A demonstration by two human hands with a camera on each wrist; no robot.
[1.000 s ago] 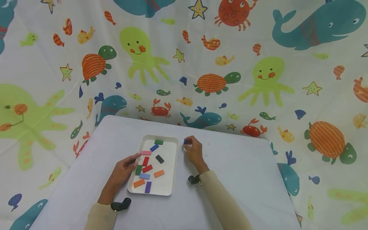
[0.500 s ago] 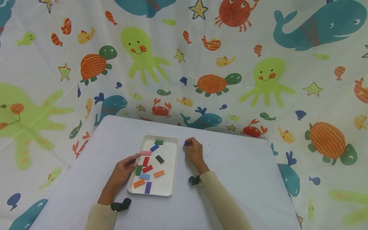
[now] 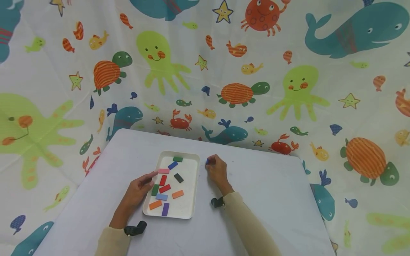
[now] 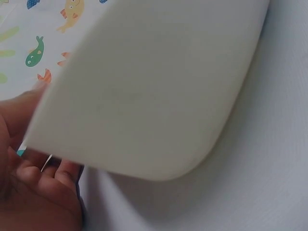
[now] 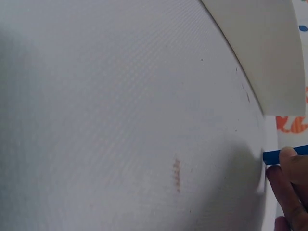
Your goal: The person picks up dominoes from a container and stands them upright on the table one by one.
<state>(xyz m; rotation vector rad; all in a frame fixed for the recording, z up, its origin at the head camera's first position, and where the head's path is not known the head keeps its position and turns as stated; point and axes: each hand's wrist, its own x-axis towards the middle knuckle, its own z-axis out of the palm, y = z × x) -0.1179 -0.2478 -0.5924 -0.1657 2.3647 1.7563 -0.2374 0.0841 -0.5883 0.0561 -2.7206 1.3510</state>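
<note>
In the head view, a white tray point(image 3: 189, 209) holds several small coloured rectangular blocks: green, blue, pink, red, black, orange, light blue and purple. At its left side, my left hand point(image 3: 136, 190) holds the rim, with the index finger and thumb over the edge. The left wrist view shows the tray's outer wall point(image 4: 154, 96) large, with the fingers point(image 4: 31, 175) at its left edge. Right of the tray, my right hand point(image 3: 217, 171) pinches a blue block point(image 5: 272, 157) between thumb and fingertips, low over the table.
A white cloth covers the table point(image 3: 266, 199). Behind it hangs a curtain point(image 3: 192, 74) printed with sea animals. Small dark marks and a brownish stain point(image 5: 177, 174) show on the cloth near the right hand.
The right hand, still pinching the blue block, has come very slightly nearer to me. The left hand and tray hold their place, and the view shifts a little.
</note>
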